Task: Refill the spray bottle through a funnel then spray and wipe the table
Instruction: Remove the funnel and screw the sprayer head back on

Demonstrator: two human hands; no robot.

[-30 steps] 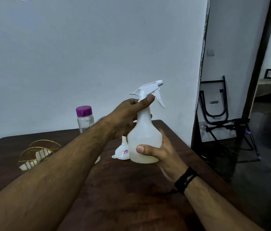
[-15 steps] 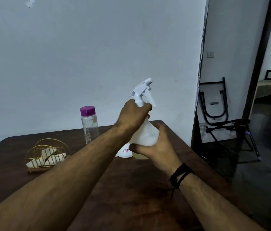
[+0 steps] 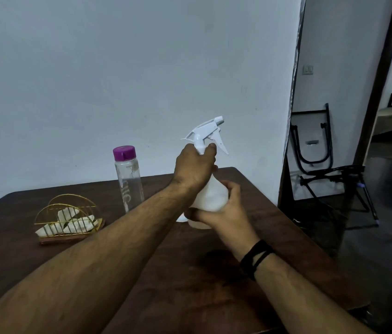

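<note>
- Dark wooden desk (image 3: 190, 285), grain showing.
- Translucent pear-shaped spray bottle (image 3: 213, 196), white plastic trigger head, held above the desk.
- Left hand (image 3: 196, 168): fingers wrapped round its neck.
- Right hand (image 3: 223, 213): fingers closed round its base.

We see a counter (image 3: 190, 280) of dark brown wood, its grain visible and its finish a soft, low sheen. The spray bottle (image 3: 210, 196) has a translucent, milky plastic body, smooth and matt, under an opaque white plastic trigger head with a slight gloss. To the left, the water bottle (image 3: 129, 180) is clear, glossy plastic with a matt purple plastic cap. Further left, the napkin holder (image 3: 68, 219) is thin gold-toned metal wire on a wooden base, holding white paper napkins (image 3: 69, 221). A black cord band (image 3: 256, 257) wraps the right wrist. The wall (image 3: 117, 80) is matt, painted, smooth.
</note>
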